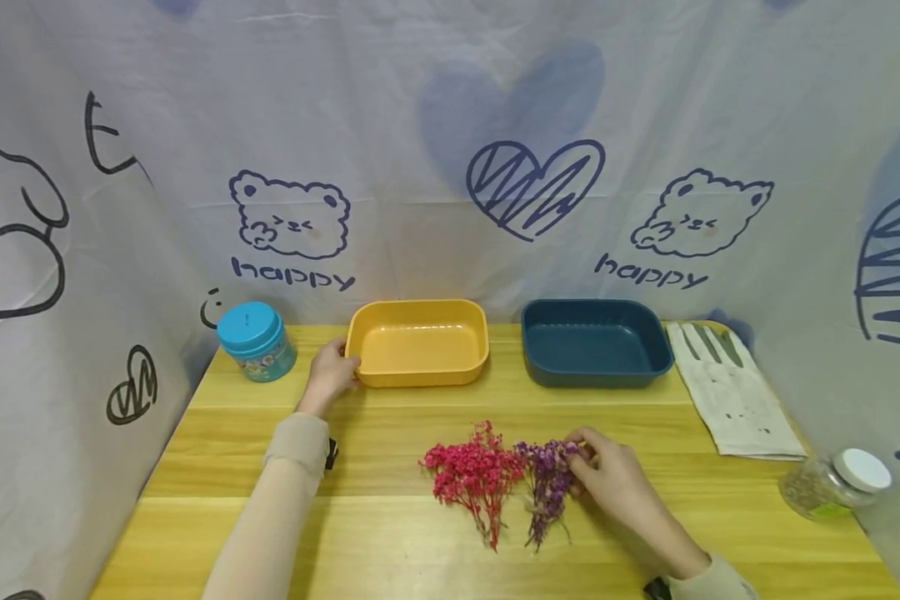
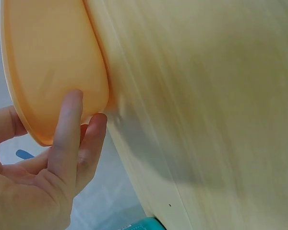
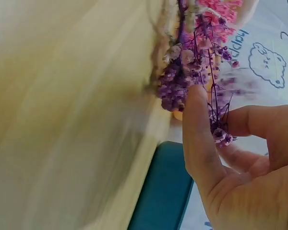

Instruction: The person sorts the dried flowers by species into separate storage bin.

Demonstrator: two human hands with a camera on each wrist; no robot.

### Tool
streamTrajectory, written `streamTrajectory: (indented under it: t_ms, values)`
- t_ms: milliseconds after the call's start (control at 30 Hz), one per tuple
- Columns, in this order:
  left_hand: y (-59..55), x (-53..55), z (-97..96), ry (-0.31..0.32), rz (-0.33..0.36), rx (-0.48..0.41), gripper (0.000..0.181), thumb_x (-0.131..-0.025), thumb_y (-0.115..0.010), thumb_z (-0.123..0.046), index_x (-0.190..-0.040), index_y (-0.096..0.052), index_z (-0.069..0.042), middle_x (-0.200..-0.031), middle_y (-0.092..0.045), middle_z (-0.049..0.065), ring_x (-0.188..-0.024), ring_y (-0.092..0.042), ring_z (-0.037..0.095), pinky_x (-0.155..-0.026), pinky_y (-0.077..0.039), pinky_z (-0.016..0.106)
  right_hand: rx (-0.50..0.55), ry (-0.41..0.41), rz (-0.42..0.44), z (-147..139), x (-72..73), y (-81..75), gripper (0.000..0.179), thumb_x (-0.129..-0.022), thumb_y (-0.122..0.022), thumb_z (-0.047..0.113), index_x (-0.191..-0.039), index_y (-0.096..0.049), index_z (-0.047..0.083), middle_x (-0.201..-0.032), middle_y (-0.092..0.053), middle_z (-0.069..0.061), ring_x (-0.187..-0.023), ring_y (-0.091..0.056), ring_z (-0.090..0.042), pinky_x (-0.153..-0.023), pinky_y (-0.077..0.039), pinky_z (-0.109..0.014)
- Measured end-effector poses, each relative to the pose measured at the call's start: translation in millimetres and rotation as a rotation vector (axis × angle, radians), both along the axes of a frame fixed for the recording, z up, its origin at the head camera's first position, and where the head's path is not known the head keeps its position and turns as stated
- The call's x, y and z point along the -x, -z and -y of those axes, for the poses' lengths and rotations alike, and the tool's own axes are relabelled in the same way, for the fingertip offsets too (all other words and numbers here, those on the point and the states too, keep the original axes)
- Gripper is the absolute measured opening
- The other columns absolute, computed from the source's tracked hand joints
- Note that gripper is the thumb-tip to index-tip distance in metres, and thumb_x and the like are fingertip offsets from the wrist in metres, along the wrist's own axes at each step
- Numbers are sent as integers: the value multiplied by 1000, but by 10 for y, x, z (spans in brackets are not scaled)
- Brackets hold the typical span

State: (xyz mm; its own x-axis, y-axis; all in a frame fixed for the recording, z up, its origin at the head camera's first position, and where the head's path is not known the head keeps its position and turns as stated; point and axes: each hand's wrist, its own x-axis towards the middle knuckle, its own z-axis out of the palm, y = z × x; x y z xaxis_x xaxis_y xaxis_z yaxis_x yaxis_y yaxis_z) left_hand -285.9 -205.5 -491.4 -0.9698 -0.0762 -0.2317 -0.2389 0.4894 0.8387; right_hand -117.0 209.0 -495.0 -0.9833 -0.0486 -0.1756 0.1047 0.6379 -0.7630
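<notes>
Purple flowers (image 1: pixel 549 482) are pinched by the right hand (image 1: pixel 615 482) while the left hand (image 1: pixel 332 372) grips the yellow tray (image 1: pixel 420 378).

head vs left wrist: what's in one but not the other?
Head only: navy tray, pink flowers, purple flowers, right hand, white cloth, white-lidded jar.
Left wrist only: no extra object, just a close-up of fingers against the yellow tray and a small dark speck on the table.
Both: yellow tray, table, left hand, printed backdrop, blue jar (a sliver in left wrist).
</notes>
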Motion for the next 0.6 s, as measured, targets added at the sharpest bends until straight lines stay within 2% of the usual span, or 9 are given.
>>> streamTrajectory:
  t_ms: [167, 300, 433, 600]
  values:
    - [0, 2, -2, -2, -1, -3, 57, -105, -46, -6, -160, -38, 3, -153, -50, 29, -121, -65, 38, -83, -67, 32, 83, -11, -32, -36, -14, -49, 30, -98, -59, -2, -125, -71, 6, -86, -67, -9, -63, -67, -18, -53, -60, -28]
    - [-2, 11, 1, -7, -4, -6, 57, -105, -47, -7, -160, -38, 3, -153, -50, 29, -121, -65, 38, -81, -67, 31, 193, 8, -3, -43, -6, -76, 32, -99, -56, -4, -127, -70, 4, -92, -64, -13, -63, -69, -19, -58, -66, -34]
    - [-4, 11, -2, -18, -3, -9, 56, -105, -48, -7, -160, -39, 2, -152, -51, 28, -122, -65, 39, -84, -67, 33, 270, 8, 38, -40, 11, -130, 33, -101, -55, -2, -131, -67, 2, -99, -62, -15, -66, -72, -21, -63, -68, -40]
    - [-6, 1, -3, -30, 0, -39, 56, -106, -47, -7, -161, -36, 3, -153, -49, 29, -128, -62, 41, -92, -67, 40, 306, -33, 23, -40, 91, -267, 35, -104, -54, 1, -138, -62, 1, -107, -59, -17, -69, -72, -23, -64, -67, -46]
